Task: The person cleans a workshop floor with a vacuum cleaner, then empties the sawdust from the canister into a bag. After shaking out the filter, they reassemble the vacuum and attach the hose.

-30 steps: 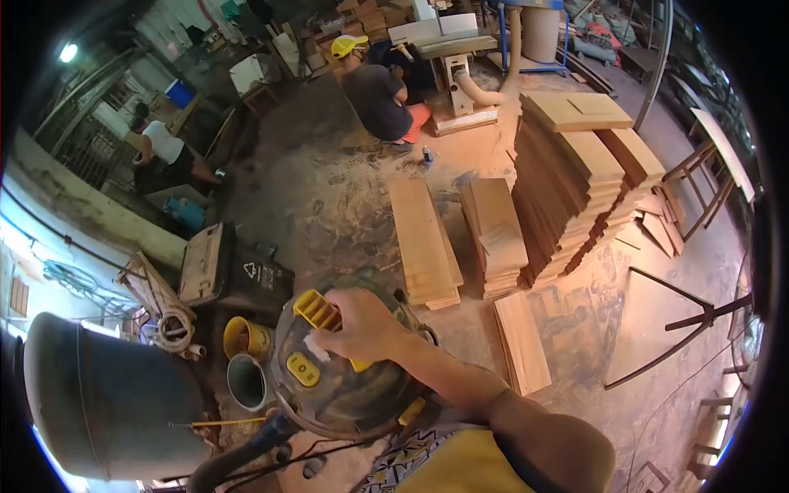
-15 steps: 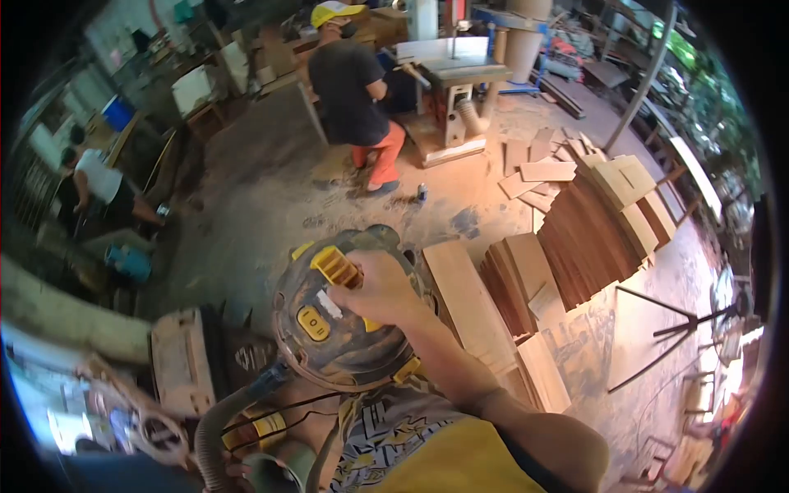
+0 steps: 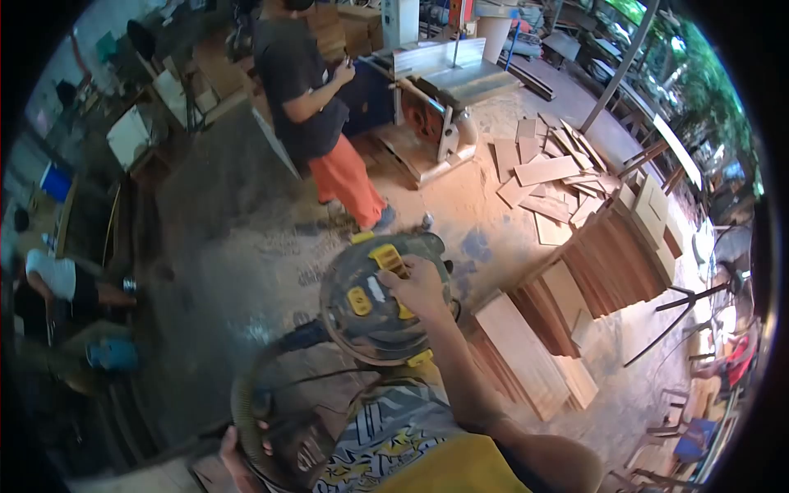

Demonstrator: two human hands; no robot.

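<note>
A dusty shop vacuum cleaner [image 3: 386, 324] with yellow latches and a yellow switch plate is in front of my body. My right hand [image 3: 417, 287] is closed around the yellow handle on its lid. From the vacuum's left side a grey ribbed hose [image 3: 243, 394] curves down past my left hand [image 3: 234, 462]. That hand is at the bottom left, with fingertips showing on the far side of the hose, wrapped around it. Part of the left hand is hidden behind the hose.
A person in orange trousers [image 3: 349, 181] stands by a saw table [image 3: 460, 80]. Stacked boards [image 3: 616, 259] and scattered wood pieces [image 3: 546, 170] lie to the right. Another person [image 3: 62, 279] is at the far left. A small can [image 3: 427, 220] stands beyond the vacuum.
My view has shifted, and the vacuum with my right hand appears farther right and higher. The person by the saw table appears closer, with a forearm raised. More of my left hand shows.
</note>
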